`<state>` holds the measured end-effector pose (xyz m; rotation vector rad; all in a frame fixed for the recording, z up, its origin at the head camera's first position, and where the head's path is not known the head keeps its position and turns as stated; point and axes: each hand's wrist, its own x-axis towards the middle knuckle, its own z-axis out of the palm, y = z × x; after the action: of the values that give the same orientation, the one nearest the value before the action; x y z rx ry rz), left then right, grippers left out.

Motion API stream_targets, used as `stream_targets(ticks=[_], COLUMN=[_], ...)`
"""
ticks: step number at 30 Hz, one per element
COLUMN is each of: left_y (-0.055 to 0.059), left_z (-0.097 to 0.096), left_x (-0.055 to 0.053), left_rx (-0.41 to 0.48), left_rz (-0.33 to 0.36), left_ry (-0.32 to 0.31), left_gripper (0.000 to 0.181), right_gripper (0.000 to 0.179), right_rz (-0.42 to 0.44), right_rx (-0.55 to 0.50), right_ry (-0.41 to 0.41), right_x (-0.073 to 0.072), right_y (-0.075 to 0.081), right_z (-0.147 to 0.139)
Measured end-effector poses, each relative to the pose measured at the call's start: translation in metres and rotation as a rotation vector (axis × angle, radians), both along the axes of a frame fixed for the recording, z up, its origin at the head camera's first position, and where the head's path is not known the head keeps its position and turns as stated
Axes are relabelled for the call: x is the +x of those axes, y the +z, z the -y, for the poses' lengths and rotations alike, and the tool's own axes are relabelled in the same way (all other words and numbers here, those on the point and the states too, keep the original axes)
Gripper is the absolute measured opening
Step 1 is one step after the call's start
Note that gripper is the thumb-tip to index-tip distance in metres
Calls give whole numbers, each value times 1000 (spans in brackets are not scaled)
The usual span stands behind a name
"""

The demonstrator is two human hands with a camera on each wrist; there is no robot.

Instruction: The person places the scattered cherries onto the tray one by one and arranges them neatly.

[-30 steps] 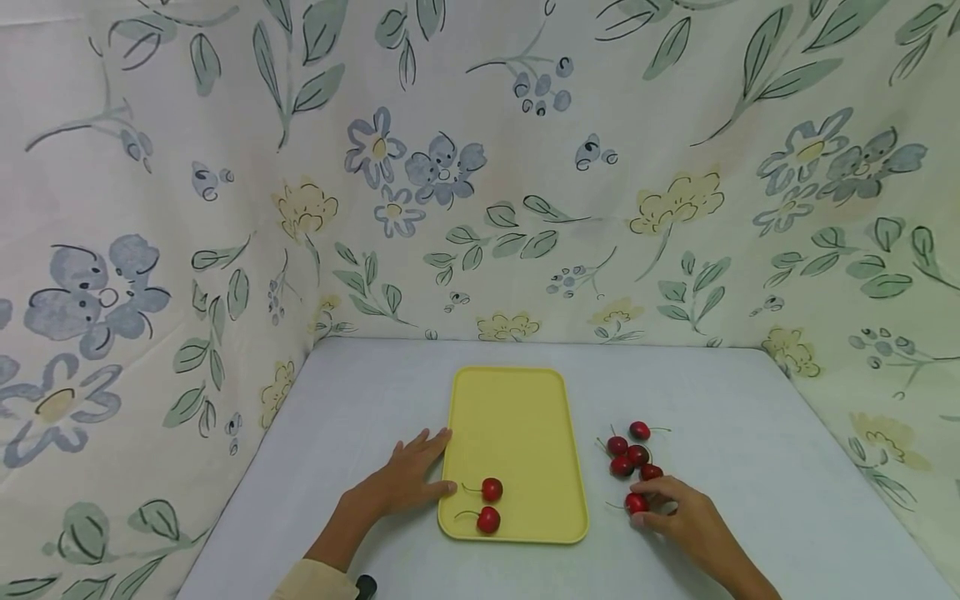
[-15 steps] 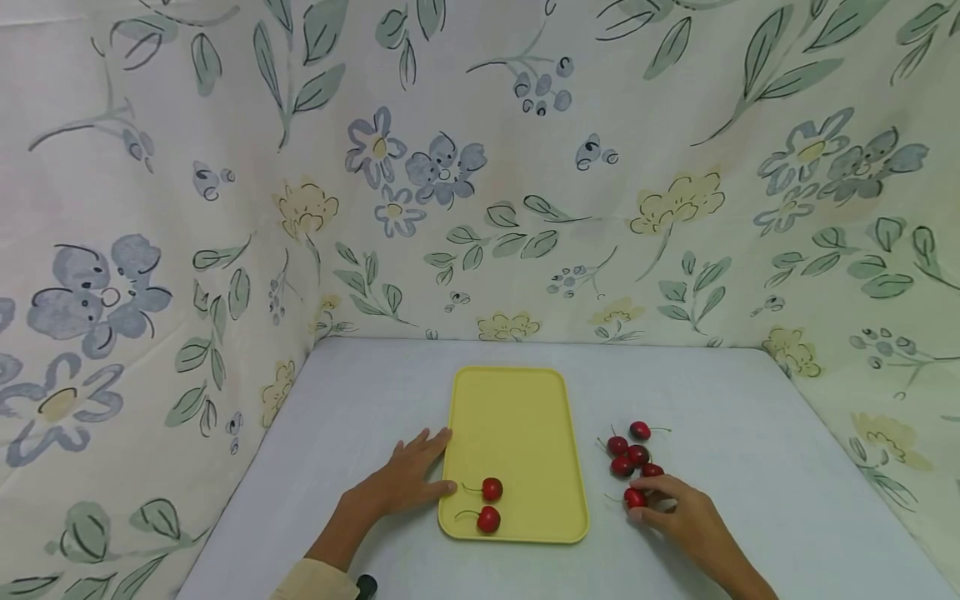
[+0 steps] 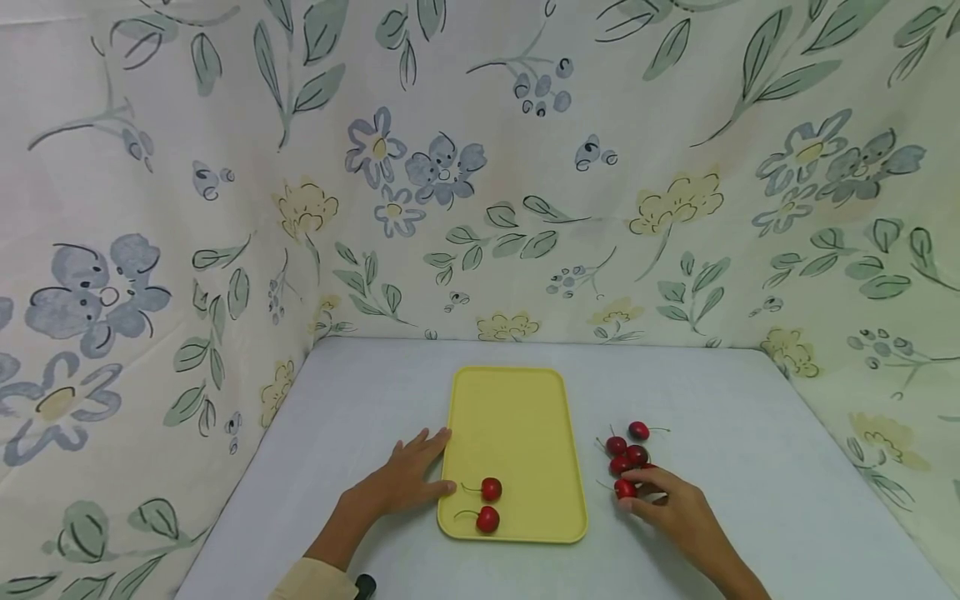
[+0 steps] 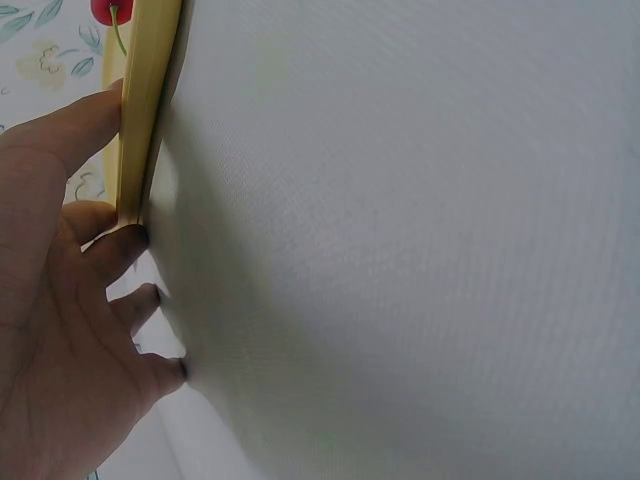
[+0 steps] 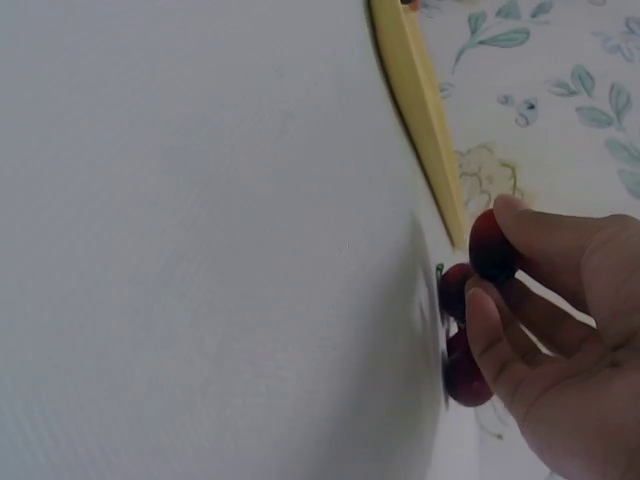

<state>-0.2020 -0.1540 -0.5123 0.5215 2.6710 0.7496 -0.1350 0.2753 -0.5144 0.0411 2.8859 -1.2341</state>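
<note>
Between thumb and fingertips, my right hand (image 3: 670, 507) pinches a red cherry (image 3: 624, 489) whose stem points left. In the right wrist view this cherry (image 5: 493, 246) looks lifted off the table. Just beyond it lie several loose cherries (image 3: 617, 447) with stems, one of them mostly hidden by my fingers. My left hand (image 3: 405, 477) rests at the left edge of a yellow tray (image 3: 517, 417), fingers spread, thumb on the rim. Two cherries (image 3: 491, 489) lie in the tray's near left part, stems to the left. In the left wrist view the fingers touch the tray's side (image 4: 150, 100).
The white table (image 3: 375, 392) carries the tray at its middle and the loose cherries to the right. A floral cloth (image 3: 525, 250) hangs behind and on both sides. A small dark object (image 3: 365, 586) sits beside the left sleeve (image 3: 313, 581).
My right hand has moved a little left and away from me, carrying the pinched cherry toward the tray. The left hand and the tray's cherries have stayed put.
</note>
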Motion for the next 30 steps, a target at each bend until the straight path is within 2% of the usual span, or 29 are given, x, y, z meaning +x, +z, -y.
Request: stream_targets(ticks=[11, 22, 30], left_y=[-2, 0, 0], left_z=[0, 1, 1], left_x=[-1, -1, -1], left_rx=[11, 6, 7], left_rz=[7, 6, 9], left_ry=[-6, 2, -7], left_gripper=[90, 91, 90], right_gripper=[36, 33, 32], right_rz=[-132, -127, -108], right_rx=[1, -96, -119], right_ry=[33, 99, 126], right_x=[-7, -21, -27], right_y=[6, 10, 10], right_z=[14, 37, 53])
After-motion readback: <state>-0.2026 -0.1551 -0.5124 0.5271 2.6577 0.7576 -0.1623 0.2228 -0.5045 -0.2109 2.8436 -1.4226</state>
